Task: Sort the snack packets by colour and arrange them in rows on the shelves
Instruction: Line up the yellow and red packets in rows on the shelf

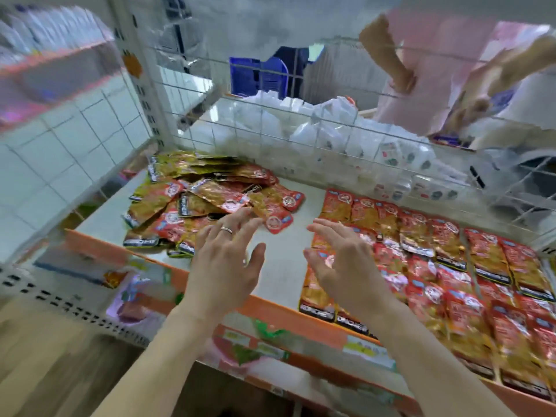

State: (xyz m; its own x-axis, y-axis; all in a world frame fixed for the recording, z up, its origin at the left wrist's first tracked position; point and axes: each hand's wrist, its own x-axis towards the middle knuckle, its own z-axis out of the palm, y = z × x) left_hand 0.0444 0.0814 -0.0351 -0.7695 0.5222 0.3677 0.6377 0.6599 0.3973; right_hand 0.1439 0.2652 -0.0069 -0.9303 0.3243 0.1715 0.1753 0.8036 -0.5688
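On the white shelf, behind its orange front lip, the largest thing is the block of red packets, laid in overlapping rows across the right half. Smaller, toward the left rear corner, lies the unsorted pile, with red and gold-yellow packets jumbled at all angles. A bare strip of shelf separates the two.

Both hands hover over that strip and hold nothing. The left hand has its fingers spread and straight, tips near the pile's near edge. The right hand is loosely spread above the left edge of the rows.

The step in hand looks like fetching the next packet. Lift one from the top of the pile rather than raking several, and read its colour first. A red one should join the nearest column, matching its overlap and facing. Gold ones should probably start their own row on the bare strip. The right hand should stay clear of the finished rows.
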